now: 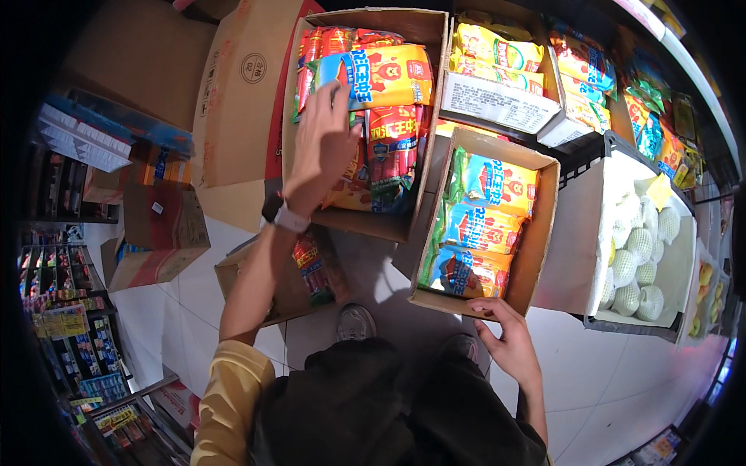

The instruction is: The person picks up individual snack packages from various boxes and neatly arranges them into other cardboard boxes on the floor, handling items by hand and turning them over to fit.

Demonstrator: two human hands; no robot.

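Observation:
My left hand (329,134), with a watch at the wrist, reaches over a cardboard box (423,157) of snack packs. Its fingertips meet the left part of a yellow and blue packet (384,78) lying across the top; whether they grip it cannot be told. Below that packet are red packs (395,140) of what look like sausages. My right hand (507,335) is at the near edge of a smaller cardboard box (539,233), thumb and fingers apart. Inside that box, several yellow and blue packets (481,227) lie in a column, green ends to the left.
A black crate (638,331) of fruit in white foam nets stands at the right. More boxes of yellow packets (498,55) line the top right. A large carton (239,99) and an opened carton (169,256) are at the left. Another box (280,306) lies beneath my left arm.

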